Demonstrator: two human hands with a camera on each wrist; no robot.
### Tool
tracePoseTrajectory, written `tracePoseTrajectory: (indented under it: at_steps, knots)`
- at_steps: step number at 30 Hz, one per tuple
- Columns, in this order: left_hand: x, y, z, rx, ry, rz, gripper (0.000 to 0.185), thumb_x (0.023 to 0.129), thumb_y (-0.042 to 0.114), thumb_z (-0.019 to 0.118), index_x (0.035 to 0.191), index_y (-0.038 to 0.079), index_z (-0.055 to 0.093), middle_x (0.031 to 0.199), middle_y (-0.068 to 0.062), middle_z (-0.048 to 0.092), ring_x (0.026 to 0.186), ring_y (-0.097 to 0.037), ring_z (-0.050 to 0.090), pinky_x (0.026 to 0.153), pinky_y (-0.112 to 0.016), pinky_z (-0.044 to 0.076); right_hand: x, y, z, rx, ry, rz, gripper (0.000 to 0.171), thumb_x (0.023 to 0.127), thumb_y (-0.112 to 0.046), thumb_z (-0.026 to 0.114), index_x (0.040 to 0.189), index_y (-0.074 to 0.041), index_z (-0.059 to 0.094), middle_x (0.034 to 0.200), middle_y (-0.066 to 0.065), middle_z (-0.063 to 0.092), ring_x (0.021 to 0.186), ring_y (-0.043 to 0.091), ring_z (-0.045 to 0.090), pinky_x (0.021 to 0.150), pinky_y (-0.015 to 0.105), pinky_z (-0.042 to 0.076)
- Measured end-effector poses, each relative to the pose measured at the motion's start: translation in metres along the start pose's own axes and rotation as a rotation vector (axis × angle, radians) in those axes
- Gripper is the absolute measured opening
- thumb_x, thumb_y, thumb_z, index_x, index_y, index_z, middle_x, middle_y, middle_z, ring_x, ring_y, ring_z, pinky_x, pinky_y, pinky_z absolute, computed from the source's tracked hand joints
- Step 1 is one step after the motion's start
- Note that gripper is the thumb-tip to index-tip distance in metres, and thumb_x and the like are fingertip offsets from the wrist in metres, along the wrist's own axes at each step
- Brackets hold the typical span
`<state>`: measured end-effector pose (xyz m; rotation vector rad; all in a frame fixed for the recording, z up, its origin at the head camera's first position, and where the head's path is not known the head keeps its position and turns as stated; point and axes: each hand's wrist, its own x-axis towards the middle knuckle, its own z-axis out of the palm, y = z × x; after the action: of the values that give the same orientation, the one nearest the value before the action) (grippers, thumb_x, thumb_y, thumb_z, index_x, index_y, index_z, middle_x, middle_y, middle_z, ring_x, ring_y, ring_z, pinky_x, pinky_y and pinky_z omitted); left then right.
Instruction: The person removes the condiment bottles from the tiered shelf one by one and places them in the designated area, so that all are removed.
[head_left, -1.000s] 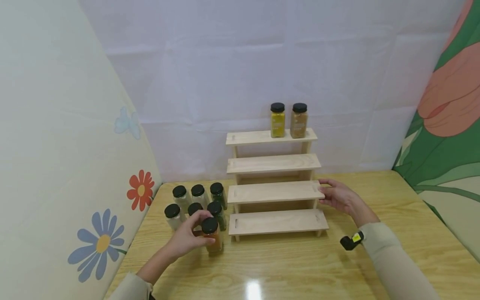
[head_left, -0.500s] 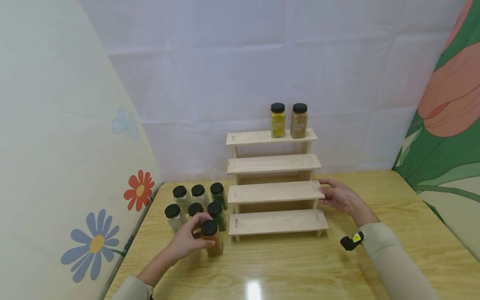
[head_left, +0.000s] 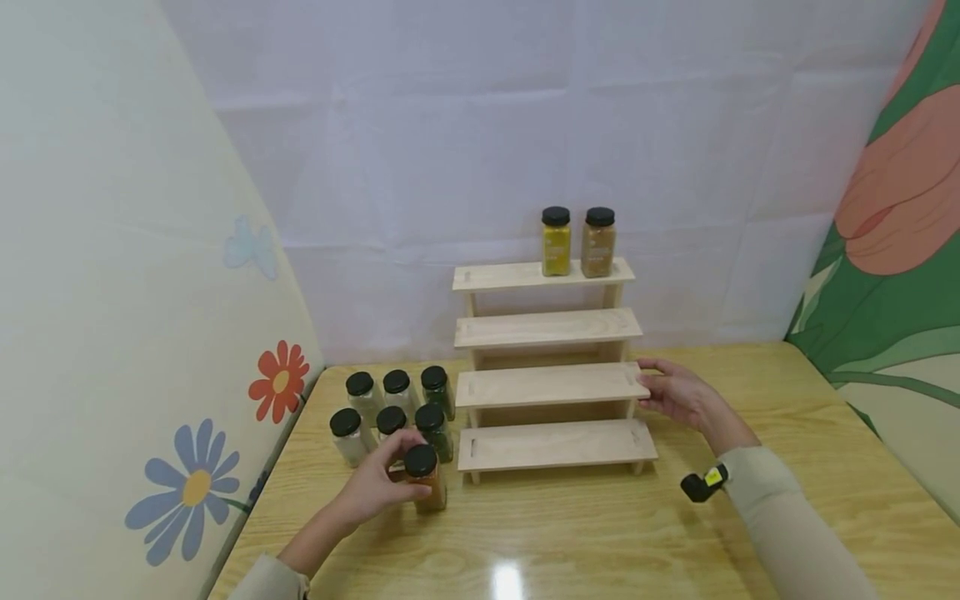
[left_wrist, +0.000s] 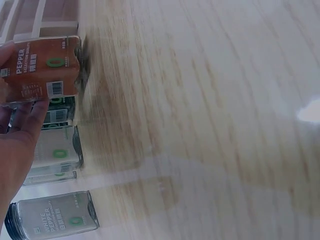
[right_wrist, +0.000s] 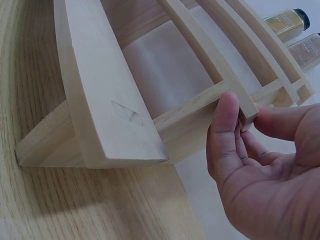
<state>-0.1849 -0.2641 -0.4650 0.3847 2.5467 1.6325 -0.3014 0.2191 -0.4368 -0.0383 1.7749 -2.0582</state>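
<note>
Down at the front left of the bench, the pepper jar stands with its black lid up, just ahead of a cluster of six other jars. The left hand has its fingers curled round the jar's side (the wrist view shows the orange label reading PEPPER), and the jar's base looks to be on or barely off the wood; I cannot tell which. The right hand rests with thumb and fingers pinching the right end of the stepped rack's second shelf from the bottom.

Since the neighbouring jars stand touching or just beside the held one, a sideways drag could probably knock them over. The smooth glass might also slip in a loose grip.

Two jars, one yellow and one brown, stand on the top shelf. Glossy pale wood reflects an overhead light; white sheeting hangs behind, with flowered panels to either side.
</note>
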Motion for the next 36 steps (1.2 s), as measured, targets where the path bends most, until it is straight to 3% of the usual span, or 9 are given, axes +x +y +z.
tracePoseTrajectory:
  at_steps: [12,20,28,36]
  knots:
    - [-0.0009,0.0008,0.0009,0.010,-0.025,0.008,0.060,0.075,0.006,0.089,0.123,0.006,0.054,0.120,-0.015,0.058,0.112,-0.029,0.056,0.087,-0.034,0.052,-0.0023,-0.0011,0.0011,-0.014,-0.006,-0.004,0.062,0.105,-0.006,0.052,0.156,0.003,0.017,0.103,0.001,0.063,0.084,0.010,0.064,0.073,0.025,0.057]
    - [0.0001,-0.0026,-0.0001,0.053,-0.087,0.080,0.057,0.077,0.008,0.088,0.121,0.007,0.052,0.119,-0.015,0.056,0.108,-0.027,0.056,0.086,-0.032,0.052,-0.0023,-0.0009,0.0013,-0.005,-0.003,-0.001,0.062,0.105,-0.006,0.051,0.156,0.003,0.018,0.102,0.001,0.063,0.084,0.010,0.064,0.073,0.024,0.057]
    - [0.0023,-0.0060,-0.0019,0.085,-0.108,0.115,0.057,0.077,0.010,0.088,0.120,0.007,0.051,0.116,-0.013,0.055,0.106,-0.022,0.057,0.086,-0.033,0.052,-0.0006,0.0004,0.0010,-0.005,0.003,0.000,0.062,0.105,-0.005,0.051,0.156,0.003,0.018,0.101,0.001,0.064,0.083,0.011,0.064,0.072,0.024,0.057]
    - [0.0053,0.0006,-0.0053,0.160,-0.104,0.136,0.057,0.079,0.017,0.088,0.121,0.010,0.050,0.117,-0.008,0.057,0.108,-0.022,0.057,0.092,-0.043,0.050,0.0012,0.0026,-0.0009,0.002,0.001,-0.012,0.060,0.105,-0.005,0.050,0.156,0.003,0.019,0.100,0.001,0.064,0.083,0.011,0.065,0.072,0.024,0.057]
